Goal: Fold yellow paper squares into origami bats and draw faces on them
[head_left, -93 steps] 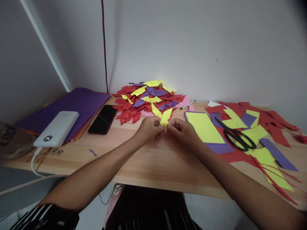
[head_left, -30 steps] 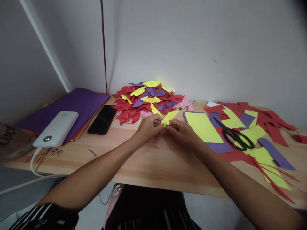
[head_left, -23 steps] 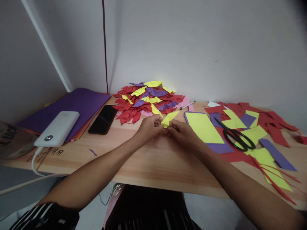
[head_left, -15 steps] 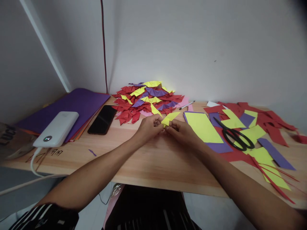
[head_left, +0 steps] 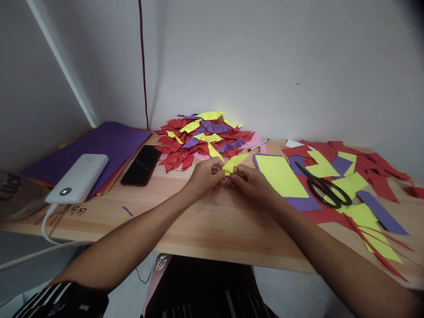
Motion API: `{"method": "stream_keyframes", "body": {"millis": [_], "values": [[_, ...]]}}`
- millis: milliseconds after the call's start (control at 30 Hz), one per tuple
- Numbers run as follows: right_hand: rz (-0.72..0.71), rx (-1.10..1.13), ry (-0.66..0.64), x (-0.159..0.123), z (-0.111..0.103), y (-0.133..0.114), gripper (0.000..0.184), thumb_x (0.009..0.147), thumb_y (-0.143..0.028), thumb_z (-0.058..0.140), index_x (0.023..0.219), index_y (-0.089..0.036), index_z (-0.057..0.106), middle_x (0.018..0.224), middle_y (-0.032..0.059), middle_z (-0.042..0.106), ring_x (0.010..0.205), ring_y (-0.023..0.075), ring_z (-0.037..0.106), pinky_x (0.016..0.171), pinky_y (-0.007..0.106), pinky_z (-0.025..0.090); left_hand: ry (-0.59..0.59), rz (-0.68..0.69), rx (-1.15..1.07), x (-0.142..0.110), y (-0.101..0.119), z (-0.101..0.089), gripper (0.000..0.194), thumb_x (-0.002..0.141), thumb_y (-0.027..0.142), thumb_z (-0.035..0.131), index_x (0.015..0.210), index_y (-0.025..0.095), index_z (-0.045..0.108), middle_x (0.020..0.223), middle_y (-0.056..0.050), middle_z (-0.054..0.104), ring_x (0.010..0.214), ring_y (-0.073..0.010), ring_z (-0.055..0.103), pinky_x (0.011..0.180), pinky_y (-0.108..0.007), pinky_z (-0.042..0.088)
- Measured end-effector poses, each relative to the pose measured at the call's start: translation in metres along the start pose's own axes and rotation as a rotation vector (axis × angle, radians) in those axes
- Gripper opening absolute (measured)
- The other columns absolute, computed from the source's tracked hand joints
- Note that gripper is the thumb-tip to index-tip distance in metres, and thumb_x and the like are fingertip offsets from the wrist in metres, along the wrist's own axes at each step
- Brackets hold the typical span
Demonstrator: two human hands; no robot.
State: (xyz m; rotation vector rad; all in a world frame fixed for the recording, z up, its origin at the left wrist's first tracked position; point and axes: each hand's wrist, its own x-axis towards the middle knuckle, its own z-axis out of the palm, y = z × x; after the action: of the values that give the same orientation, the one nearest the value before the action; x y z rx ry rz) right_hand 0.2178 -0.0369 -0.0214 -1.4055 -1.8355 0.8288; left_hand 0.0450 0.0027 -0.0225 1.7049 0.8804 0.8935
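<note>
"Where's the folded yellow paper (head_left: pixel 235 162)?"

"Between the two hands, over the middle of the counter (head_left: pixel 205 225), on the near side of the heap of coloured paper shapes (head_left: pixel 213 128). Whether it touches the counter, I can't tell."

"And the fingers?"

"Curled nearly closed on both sides. The left hand (head_left: pixel 206 173) pinches its left end; the right hand (head_left: pixel 251 180) has thumb and fingers at its near right edge. The far right end sticks out free."

"How should it handle?"

"Next to no weight, I'd expect: crisp along the creases, bendy at that free end, easily crumpled or torn, hardly slippery."

"So hold it where?"

"By the folded near part, I'd say, lightly from both sides. Squeezing the free end could kink it. The yellow sheet (head_left: pixel 281 176) right of it lies flat."
</note>
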Motion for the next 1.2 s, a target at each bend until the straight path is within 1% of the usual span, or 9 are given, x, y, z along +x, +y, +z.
{"method": "stream_keyframes", "body": {"millis": [167,300,467,600,700,767,900,1067,1200], "values": [[0.054,-0.048,0.041,-0.0004,0.0010,-0.0018,0.015,0.082,-0.033,0.056,0.075,-0.020,0.059,0.071,0.0015,0.067,0.066,0.0164,0.058,0.058,0.026,0.040,0.007,-0.003,0.045,-0.0005,0.0038,0.0019,0.006,0.073,0.018,0.057,0.075,0.016,0.051,0.058,0.004,0.057,0.050,-0.0077,0.053,0.047,-0.017,0.036],[0.030,-0.066,0.023,-0.0014,0.0014,-0.0005,0.014,0.083,-0.029,0.053,0.075,-0.020,0.059,0.074,0.0021,0.067,0.068,0.0172,0.059,0.061,0.028,0.042,0.014,-0.022,0.068,-0.0009,0.0038,0.0015,0.008,0.072,0.018,0.057,0.074,0.017,0.050,0.055,0.005,0.054,0.047,-0.0072,0.050,0.045,-0.017,0.033],[-0.036,0.029,-0.017,-0.0005,0.0012,0.0029,0.013,0.084,-0.021,0.048,0.080,-0.021,0.060,0.077,0.0010,0.068,0.071,0.0164,0.062,0.068,0.028,0.046,0.010,0.001,0.031,0.0000,-0.0013,-0.0001,0.008,0.072,0.013,0.052,0.079,0.017,0.052,0.059,0.004,0.058,0.050,-0.0075,0.053,0.047,-0.017,0.036],[-0.002,0.031,-0.015,-0.0001,0.0005,0.0006,0.012,0.084,-0.025,0.049,0.079,-0.020,0.059,0.075,0.0011,0.067,0.070,0.0167,0.061,0.064,0.028,0.045,0.009,-0.005,0.013,0.0005,-0.0004,0.0003,0.006,0.073,0.014,0.053,0.078,0.016,0.053,0.060,0.004,0.059,0.049,-0.0075,0.053,0.047,-0.018,0.038],[0.040,-0.021,0.017,-0.0008,0.0003,-0.0021,0.015,0.083,-0.031,0.054,0.075,-0.020,0.058,0.072,0.0015,0.066,0.067,0.0169,0.058,0.059,0.027,0.041,-0.005,-0.017,0.006,0.0000,0.0032,0.0013,0.005,0.073,0.017,0.057,0.075,0.016,0.053,0.060,0.003,0.059,0.049,-0.0078,0.054,0.047,-0.018,0.038],[0.051,-0.057,0.032,-0.0013,0.0004,-0.0028,0.017,0.083,-0.033,0.054,0.074,-0.019,0.058,0.071,0.0020,0.066,0.066,0.0167,0.057,0.059,0.027,0.040,-0.008,-0.022,0.013,-0.0005,0.0050,0.0017,0.006,0.073,0.019,0.058,0.074,0.016,0.052,0.059,0.003,0.059,0.049,-0.0082,0.054,0.046,-0.018,0.038],[0.036,-0.081,0.019,-0.0017,0.0008,-0.0015,0.016,0.085,-0.029,0.051,0.077,-0.019,0.060,0.076,0.0033,0.068,0.070,0.0171,0.059,0.064,0.028,0.041,-0.016,-0.032,0.002,-0.0008,0.0040,0.0014,0.004,0.072,0.016,0.057,0.075,0.016,0.053,0.060,0.003,0.059,0.048,-0.0080,0.054,0.046,-0.017,0.038],[-0.014,-0.065,0.007,-0.0004,0.0000,0.0012,0.014,0.083,-0.021,0.049,0.077,-0.019,0.061,0.077,0.0020,0.068,0.071,0.0160,0.060,0.065,0.026,0.041,-0.006,-0.014,0.013,0.0003,-0.0026,0.0001,0.005,0.073,0.015,0.055,0.078,0.016,0.053,0.061,0.004,0.058,0.049,-0.0069,0.053,0.046,-0.016,0.036],[0.014,-0.069,0.010,-0.0003,-0.0005,-0.0003,0.015,0.084,-0.025,0.050,0.075,-0.019,0.060,0.074,0.0015,0.067,0.068,0.0154,0.058,0.063,0.026,0.040,-0.002,-0.004,0.020,0.0004,-0.0015,-0.0001,0.004,0.073,0.015,0.055,0.077,0.016,0.053,0.061,0.004,0.058,0.050,-0.0066,0.053,0.047,-0.016,0.037]]}}
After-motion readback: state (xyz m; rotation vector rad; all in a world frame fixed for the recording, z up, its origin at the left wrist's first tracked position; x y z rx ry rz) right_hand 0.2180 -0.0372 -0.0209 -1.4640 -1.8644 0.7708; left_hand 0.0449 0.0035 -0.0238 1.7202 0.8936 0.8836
